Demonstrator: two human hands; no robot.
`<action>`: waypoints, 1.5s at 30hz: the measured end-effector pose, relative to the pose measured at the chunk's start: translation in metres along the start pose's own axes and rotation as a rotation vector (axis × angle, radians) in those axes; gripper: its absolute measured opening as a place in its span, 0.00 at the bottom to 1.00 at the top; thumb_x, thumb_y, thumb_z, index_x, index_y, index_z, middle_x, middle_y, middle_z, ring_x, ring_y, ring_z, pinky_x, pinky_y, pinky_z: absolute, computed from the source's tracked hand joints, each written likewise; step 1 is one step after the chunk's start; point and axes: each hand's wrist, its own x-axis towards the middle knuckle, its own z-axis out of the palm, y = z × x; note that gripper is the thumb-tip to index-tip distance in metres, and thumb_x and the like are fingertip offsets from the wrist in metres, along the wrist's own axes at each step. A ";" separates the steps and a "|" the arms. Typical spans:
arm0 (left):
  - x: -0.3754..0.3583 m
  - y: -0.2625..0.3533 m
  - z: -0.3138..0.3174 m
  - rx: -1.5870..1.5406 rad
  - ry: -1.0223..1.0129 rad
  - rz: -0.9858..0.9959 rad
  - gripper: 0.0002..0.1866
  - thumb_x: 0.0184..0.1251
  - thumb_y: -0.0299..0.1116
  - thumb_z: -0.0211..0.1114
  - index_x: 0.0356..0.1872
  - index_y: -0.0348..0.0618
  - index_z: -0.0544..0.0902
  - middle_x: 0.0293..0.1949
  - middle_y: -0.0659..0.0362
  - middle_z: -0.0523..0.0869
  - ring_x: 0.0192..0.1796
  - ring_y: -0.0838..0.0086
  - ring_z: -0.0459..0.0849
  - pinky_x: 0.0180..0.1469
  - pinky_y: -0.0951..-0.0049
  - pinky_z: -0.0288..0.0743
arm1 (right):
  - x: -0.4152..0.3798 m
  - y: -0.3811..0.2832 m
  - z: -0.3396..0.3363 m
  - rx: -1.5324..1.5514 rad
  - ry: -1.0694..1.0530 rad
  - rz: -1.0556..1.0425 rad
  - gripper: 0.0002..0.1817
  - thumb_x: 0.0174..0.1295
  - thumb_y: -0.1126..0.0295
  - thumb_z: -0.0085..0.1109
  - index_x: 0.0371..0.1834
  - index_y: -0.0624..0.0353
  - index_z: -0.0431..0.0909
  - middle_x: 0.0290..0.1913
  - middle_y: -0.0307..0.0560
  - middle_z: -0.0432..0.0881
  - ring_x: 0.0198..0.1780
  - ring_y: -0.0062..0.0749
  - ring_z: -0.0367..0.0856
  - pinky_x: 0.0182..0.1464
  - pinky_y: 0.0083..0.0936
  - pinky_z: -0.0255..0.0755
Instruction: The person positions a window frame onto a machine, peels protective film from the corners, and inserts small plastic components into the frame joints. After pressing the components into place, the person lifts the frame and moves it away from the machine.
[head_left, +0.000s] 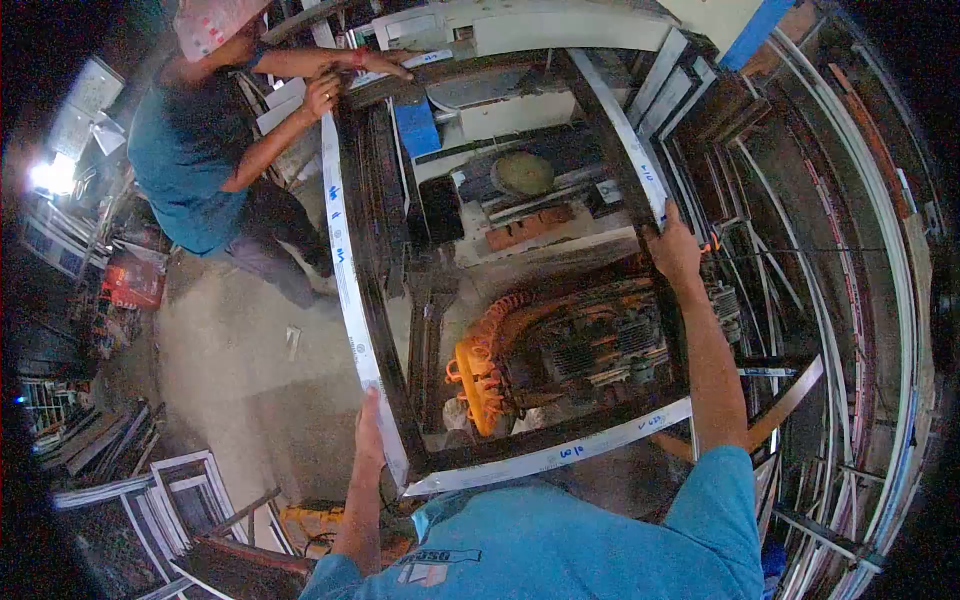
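A large rectangular window or door frame (350, 290) spans the middle of the view, dark on its inner faces, with white film and blue handwritten marks along its sides. My left hand (369, 428) is closed around its left side, close to the near corner. Higher up on the opposite side, my right hand (676, 250) grips the frame too. A co-worker (190, 150) in a blue-green shirt stands at the far left corner, both hands on the frame there. Through its opening shows an orange unit (480, 390) with a coiled orange cord.
Long metal profiles (820, 300) stand and lie in racks along the right. Several smaller frames (190, 490) lean at the lower left. Behind the large frame are a round disc (523, 174), a blue box (415, 128) and dark machinery (605, 350). A bright lamp (55, 175) shines at left.
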 end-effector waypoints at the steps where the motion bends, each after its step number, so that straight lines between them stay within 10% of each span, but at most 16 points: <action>1: 0.000 0.000 -0.004 0.017 -0.014 -0.004 0.32 0.67 0.59 0.60 0.59 0.41 0.76 0.43 0.61 0.82 0.45 0.74 0.81 0.46 0.69 0.76 | -0.001 0.000 0.001 -0.007 0.008 0.004 0.40 0.61 0.51 0.61 0.72 0.55 0.54 0.43 0.68 0.83 0.44 0.64 0.83 0.46 0.54 0.75; 26: -0.002 -0.002 -0.012 0.221 0.156 0.021 0.34 0.70 0.57 0.59 0.61 0.34 0.75 0.50 0.58 0.80 0.51 0.73 0.77 0.55 0.71 0.70 | -0.005 -0.016 -0.009 -0.040 -0.001 0.031 0.39 0.62 0.57 0.64 0.70 0.63 0.57 0.44 0.67 0.82 0.42 0.63 0.82 0.41 0.51 0.74; 34: -0.012 0.016 0.005 0.244 0.150 -0.024 0.28 0.71 0.54 0.58 0.53 0.36 0.78 0.43 0.60 0.80 0.45 0.75 0.75 0.50 0.73 0.69 | 0.038 -0.034 0.010 -0.151 0.142 -0.096 0.28 0.64 0.48 0.58 0.45 0.65 0.64 0.42 0.68 0.79 0.43 0.68 0.80 0.42 0.52 0.76; 45: -0.002 -0.017 -0.008 0.171 0.304 0.023 0.26 0.70 0.55 0.59 0.48 0.39 0.79 0.37 0.63 0.78 0.41 0.77 0.74 0.46 0.73 0.68 | 0.109 -0.057 0.015 -0.190 0.066 0.059 0.28 0.66 0.45 0.53 0.43 0.65 0.68 0.37 0.65 0.84 0.40 0.61 0.85 0.44 0.50 0.79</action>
